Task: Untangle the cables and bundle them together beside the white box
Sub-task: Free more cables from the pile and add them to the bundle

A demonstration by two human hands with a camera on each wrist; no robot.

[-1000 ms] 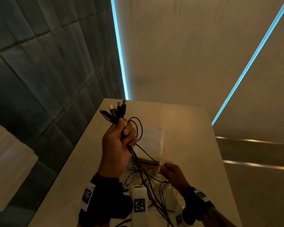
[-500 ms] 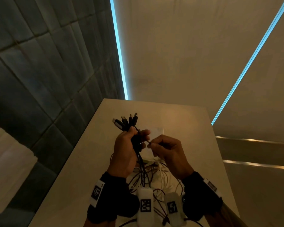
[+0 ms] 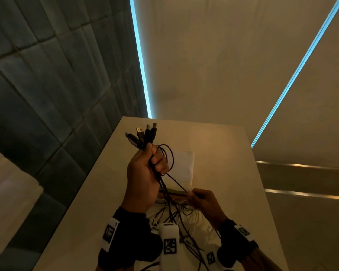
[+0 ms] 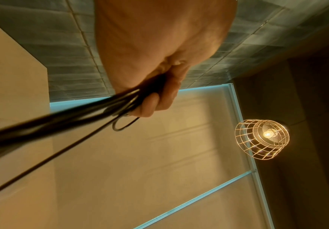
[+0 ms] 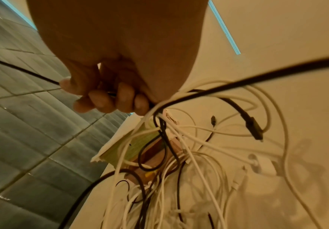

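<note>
Black cables (image 3: 160, 184) bunched in left hand (image 3: 143, 173) above table (image 3: 223, 153), plugs (image 3: 145, 133) pointing up. One black strand (image 3: 176, 182) pinched by right hand (image 3: 204, 200). White cables (image 5: 198, 155) tangled below, against white box (image 3: 182, 167).

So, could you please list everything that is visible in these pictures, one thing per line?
black cables: several, black, gripped as a bunch in the left hand, plug ends up
single black cable: one, black, stretched from the bunch to the right hand
white cables: many, white, tangled on the table with black ones
white box: one, white, on the table beyond the hands
table: one, light beige
tiled wall: one, grey-green, at left
light strips: two in the head view, blue
cage lamp: one, wire, lit, overhead
left hand: raised, holds the bunch
right hand: lower, pinches the single cable
wrist bands: two, black, with white tags
</note>
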